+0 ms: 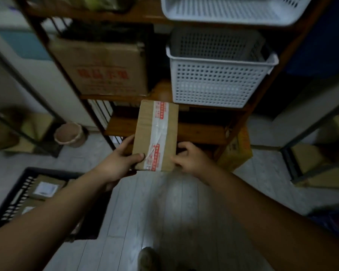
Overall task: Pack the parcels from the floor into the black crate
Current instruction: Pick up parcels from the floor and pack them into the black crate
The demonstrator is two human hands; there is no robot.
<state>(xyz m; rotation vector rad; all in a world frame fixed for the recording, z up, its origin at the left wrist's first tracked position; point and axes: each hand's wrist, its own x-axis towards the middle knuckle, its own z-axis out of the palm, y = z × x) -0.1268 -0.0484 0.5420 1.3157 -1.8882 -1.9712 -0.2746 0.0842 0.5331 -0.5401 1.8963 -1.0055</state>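
Note:
A brown cardboard parcel (157,133) with a strip of clear and red-printed tape is held up in front of the wooden shelf. My left hand (121,161) grips its near left corner, thumb on top. Holding the near right corner is my right hand (188,159). The black crate (14,196) sits on the floor at the lower left, partly hidden by my left forearm. Inside it lie parcels (45,189) with white labels.
A wooden shelf unit (164,132) stands straight ahead with a large carton (104,65) and white perforated baskets (217,75). A yellow box (237,151) leans by its right leg. A small bin (69,134) stands on the floor at left. Metal racks flank both sides.

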